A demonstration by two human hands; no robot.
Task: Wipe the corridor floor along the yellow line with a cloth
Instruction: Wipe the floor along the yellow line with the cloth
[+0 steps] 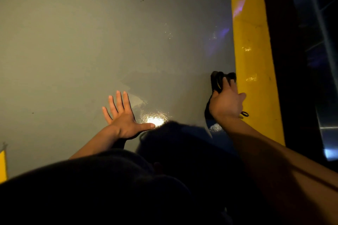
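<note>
1. One dark cloth (216,80), bunched, lies on the grey floor (73,42) touching the left edge of the yellow line (250,42); its long axis runs roughly along the line, away from us.
2. Our right hand (227,104) grips the cloth, fingers curled over it.
3. Our left hand (124,115) is flat on the floor, fingers spread wide, holding nothing.
4. Wet sheen sits between our hands.

Dark strip (281,60) beyond the painted band, then perhaps a metal or glass surface (318,42) catching bluish reflections.
</note>
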